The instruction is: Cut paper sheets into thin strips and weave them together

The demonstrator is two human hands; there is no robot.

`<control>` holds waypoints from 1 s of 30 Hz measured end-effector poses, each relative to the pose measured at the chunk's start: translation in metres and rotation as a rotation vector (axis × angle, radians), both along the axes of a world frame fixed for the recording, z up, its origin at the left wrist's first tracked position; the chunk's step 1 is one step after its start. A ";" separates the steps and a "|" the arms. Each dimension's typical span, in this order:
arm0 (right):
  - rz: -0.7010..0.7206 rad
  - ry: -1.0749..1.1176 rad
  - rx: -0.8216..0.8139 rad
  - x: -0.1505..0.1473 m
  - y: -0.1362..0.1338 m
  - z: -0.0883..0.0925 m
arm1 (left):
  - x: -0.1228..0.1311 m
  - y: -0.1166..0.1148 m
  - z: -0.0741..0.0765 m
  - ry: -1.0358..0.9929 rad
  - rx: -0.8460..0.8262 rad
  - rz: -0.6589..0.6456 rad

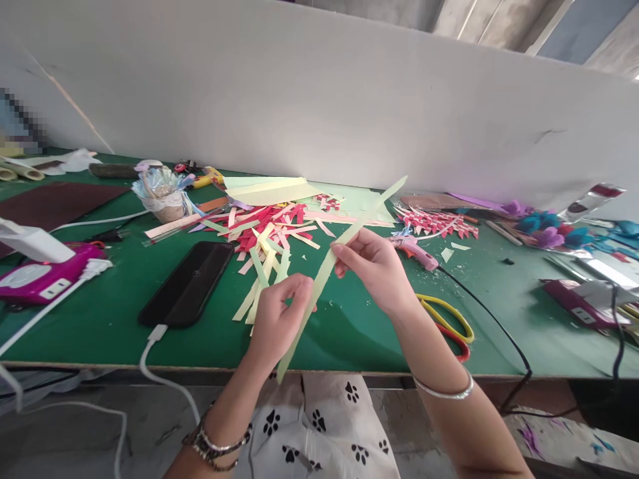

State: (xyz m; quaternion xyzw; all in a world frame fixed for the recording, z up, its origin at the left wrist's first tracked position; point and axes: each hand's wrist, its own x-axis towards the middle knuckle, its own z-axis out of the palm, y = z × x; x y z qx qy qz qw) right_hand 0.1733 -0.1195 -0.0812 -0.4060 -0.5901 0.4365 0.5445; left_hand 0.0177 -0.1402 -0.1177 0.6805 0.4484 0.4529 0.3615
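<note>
A craft workshop — green worktable (359, 346), pink glue gun (418, 254), scissors (468, 328), heaped paper strips (257, 229).

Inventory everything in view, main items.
Held strip: 1, pale green, both hands
Loose strips: many, red, pink, green, yellow, centre
Paper sheets: several, green, yellow, back
Phone: 1, black, left
Glue gun: 1, pink, right
Handle loops: 2, yellow, red, right
Power strips: 2, magenta, either end
Flower pieces: several, purple, blue, right
Cables: several, white, black, both sides
Table: 1, green, below
Left hand: 1, bare, strip's lower part
Right hand: 1, bare, strip's upper part
</note>
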 end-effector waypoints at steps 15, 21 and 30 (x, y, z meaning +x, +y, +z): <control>-0.026 -0.003 -0.006 0.004 0.000 -0.005 | -0.006 -0.003 -0.005 0.134 0.017 -0.112; -0.025 -0.025 -0.007 0.003 -0.001 -0.005 | -0.003 -0.003 -0.008 0.161 0.045 -0.020; -0.040 -0.051 -0.010 0.002 -0.004 -0.007 | -0.003 -0.003 -0.007 0.162 0.019 0.018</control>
